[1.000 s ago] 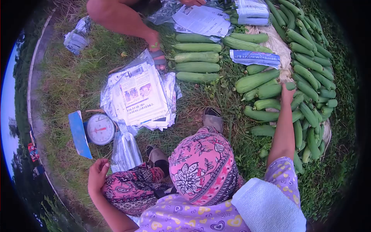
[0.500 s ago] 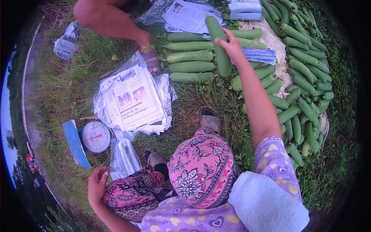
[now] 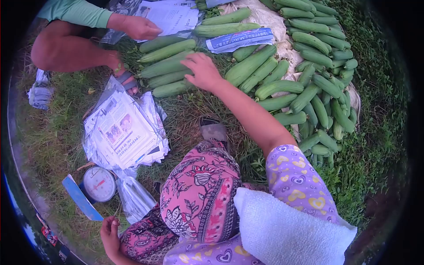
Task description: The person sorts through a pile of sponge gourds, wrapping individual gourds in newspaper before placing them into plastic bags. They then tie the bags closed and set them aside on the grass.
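Note:
My right hand (image 3: 204, 73) reaches over a row of long green luffa gourds on the grass, fingers spread at the right end of one luffa (image 3: 165, 65). Beside that one lie more luffas (image 3: 171, 88), side by side. Low on the left, my left hand (image 3: 110, 236) is loosely curled with thumb and fingers apart, near my patterned trouser leg. Just above it are a blue board (image 3: 81, 197) and a round dial scale (image 3: 99, 183). A folded printed sheet (image 3: 240, 39) rests on the luffas beyond my right hand.
A large heap of luffas (image 3: 316, 39) covers a pale cloth (image 3: 282, 31) on the right. Newspapers (image 3: 126, 126) in clear plastic lie on the grass, with a plastic bag (image 3: 132, 196) below. Another person's hand (image 3: 141, 27) and foot (image 3: 127, 81) are at upper left.
The luffa my right hand held up is now down in the row, and the hand's fingers have spread. Another person's sleeved arm has come in at upper left. The view has shifted.

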`<state>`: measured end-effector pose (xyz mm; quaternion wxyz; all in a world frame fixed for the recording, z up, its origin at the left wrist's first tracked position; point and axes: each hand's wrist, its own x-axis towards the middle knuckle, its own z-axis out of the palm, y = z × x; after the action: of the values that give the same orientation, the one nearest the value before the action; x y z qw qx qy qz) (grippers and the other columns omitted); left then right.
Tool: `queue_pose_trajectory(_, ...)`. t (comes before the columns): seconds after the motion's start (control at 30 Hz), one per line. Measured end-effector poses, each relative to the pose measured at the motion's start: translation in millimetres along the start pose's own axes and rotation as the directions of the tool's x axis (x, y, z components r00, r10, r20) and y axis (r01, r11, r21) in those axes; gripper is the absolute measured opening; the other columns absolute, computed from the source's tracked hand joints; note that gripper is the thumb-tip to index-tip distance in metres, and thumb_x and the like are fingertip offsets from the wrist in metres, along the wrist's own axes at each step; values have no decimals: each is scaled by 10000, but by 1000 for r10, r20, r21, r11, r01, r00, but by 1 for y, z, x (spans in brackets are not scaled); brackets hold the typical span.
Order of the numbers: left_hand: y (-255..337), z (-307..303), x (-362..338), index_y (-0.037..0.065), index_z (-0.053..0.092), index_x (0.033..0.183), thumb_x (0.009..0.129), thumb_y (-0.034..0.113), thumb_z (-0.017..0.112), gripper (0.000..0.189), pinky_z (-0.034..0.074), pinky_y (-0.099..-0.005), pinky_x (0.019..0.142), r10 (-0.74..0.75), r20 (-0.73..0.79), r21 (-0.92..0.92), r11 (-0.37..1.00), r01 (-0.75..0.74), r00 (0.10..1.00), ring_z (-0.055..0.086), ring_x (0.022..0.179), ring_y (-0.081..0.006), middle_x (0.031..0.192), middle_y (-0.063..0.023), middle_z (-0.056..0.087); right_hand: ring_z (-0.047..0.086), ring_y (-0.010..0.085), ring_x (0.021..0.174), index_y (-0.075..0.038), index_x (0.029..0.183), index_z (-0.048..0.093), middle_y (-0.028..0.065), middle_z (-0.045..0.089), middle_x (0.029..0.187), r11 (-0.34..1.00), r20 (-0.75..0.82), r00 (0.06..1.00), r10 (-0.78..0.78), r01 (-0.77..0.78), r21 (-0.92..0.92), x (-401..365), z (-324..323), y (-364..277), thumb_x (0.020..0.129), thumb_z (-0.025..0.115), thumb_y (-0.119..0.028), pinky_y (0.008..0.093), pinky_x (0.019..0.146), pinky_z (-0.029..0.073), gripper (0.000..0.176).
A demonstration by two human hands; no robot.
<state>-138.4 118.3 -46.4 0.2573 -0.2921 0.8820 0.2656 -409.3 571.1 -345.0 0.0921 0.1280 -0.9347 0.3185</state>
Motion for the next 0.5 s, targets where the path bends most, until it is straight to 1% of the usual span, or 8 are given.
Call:
queue_pose_trajectory(0.07,0,0,-2,-46,546,1060,917,164,560,255,451,-282,787,11,-8,-12,1000,-12,1000,567,832,-144,899,-76,604,458,295,1159,-110,1148,599,100,525,1202,997,-61,996,60,-62,-43,-45,-46,24,719,701,-177,419,991,378,446)
queue_pose_trajectory(0.13,3,2,-3,-47,543,1063,918,163,560,256,451,-279,785,33,-12,-34,999,-34,999,562,831,-142,896,-73,599,478,309,1129,-112,1160,586,109,537,1182,971,-115,979,166,-183,-157,-92,-98,49,716,685,-115,424,973,398,454)
queue_pose_trajectory(0.2,4,2,-3,-48,540,1066,920,164,559,259,450,-274,783,41,1,-29,999,-41,999,556,829,-138,894,-69,593,500,317,1089,-110,1135,598,114,559,1141,915,-198,949,243,-292,-277,-138,-147,79,692,626,-18,406,943,423,453)
queue_pose_trajectory(0.27,6,3,-4,-49,540,1068,920,164,560,260,449,-270,783,46,6,-33,998,-46,999,552,826,-136,894,-67,590,523,320,1040,-94,1072,624,110,579,1096,827,-183,910,372,-414,-380,-182,-189,110,667,569,35,399,910,441,429)
queue_pose_trajectory(0.3,7,4,-5,-50,540,1067,920,162,561,259,450,-268,783,46,2,-42,998,-46,999,550,825,-135,893,-67,588,538,323,994,-79,1013,642,102,593,1052,791,-169,905,390,-423,-443,-197,-208,112,655,530,62,406,877,454,401)
queue_pose_trajectory(0.43,9,5,-7,-53,543,1072,921,160,562,262,454,-270,780,43,-15,-49,998,-44,999,550,821,-137,905,-70,589,514,286,1036,-94,984,656,81,582,1063,747,87,881,465,-337,-573,-240,-244,119,683,518,71,403,880,428,370)
queue_pose_trajectory(0.47,10,6,-7,-55,546,1068,920,148,560,252,454,-267,779,43,-17,-42,998,-44,999,555,830,-136,909,-74,596,498,267,1081,-110,1009,648,69,572,1077,745,158,856,492,-320,-586,-247,-245,119,684,525,62,397,906,406,387)
queue_pose_trajectory(0.5,11,6,-7,-57,550,1065,920,136,559,241,454,-264,779,42,-19,-34,999,-43,999,560,839,-135,914,-79,602,497,267,1090,-111,1020,642,69,570,1079,746,135,887,442,-280,-604,-252,-242,121,682,527,60,399,915,403,396)
